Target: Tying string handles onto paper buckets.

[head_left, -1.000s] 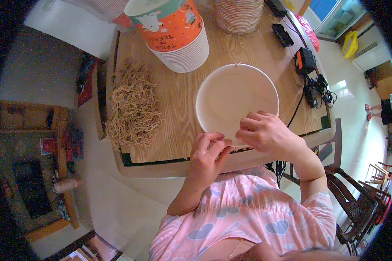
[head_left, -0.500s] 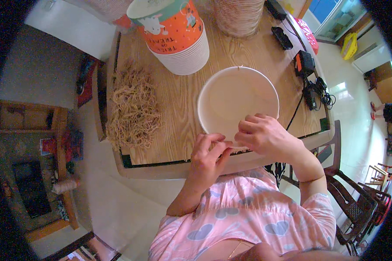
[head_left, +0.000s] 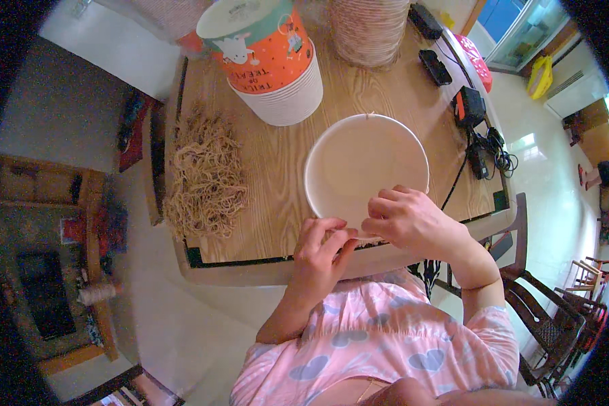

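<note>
From the head view, a white paper bowl [head_left: 365, 172] sits upright on the wooden surface [head_left: 277, 183], close to its near edge, probably so both hands can work its rim. The left hand [head_left: 321, 254] and right hand [head_left: 409, 220] meet at the bowl's near rim, fingers curled narrow and pinching there; what they pinch is too small to tell, perhaps a thin string. A heap of tan strings [head_left: 206, 176] lies to the left within reach. Behind the bowl, a nested stack of white bowls [head_left: 287, 91] carries an orange and teal tub [head_left: 254, 37] with cartoon figures. Black electronics [head_left: 470, 108] lie right.
</note>
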The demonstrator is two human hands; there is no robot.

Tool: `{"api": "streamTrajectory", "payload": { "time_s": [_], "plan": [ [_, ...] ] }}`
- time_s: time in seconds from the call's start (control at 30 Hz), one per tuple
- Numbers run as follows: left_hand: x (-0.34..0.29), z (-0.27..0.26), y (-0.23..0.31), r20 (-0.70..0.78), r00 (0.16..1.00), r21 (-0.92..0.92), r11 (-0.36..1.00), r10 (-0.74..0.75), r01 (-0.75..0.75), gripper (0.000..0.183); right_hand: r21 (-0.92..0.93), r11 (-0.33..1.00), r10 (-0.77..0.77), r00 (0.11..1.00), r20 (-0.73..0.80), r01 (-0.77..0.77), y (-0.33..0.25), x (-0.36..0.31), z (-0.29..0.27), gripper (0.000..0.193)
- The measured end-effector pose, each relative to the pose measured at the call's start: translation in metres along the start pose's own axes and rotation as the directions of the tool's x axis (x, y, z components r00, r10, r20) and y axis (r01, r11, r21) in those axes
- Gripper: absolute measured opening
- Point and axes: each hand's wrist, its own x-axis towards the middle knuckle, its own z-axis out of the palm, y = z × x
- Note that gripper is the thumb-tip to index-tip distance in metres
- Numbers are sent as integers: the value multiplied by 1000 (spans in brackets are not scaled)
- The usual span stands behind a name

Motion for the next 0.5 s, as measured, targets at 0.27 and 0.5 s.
{"api": "streamTrajectory", "payload": {
  "time_s": [0.27,0.5],
  "plan": [
    [-2,1,1,9,1000,-19,1000,-22,22,17,40,999,-6,1000,-10,6,2,-4,6,11],
    [-1,5,-7,-44,999,-1,1000,-8,8,20,123,992,18,993,120,-33,3,-6,2,17]
  ]
}}
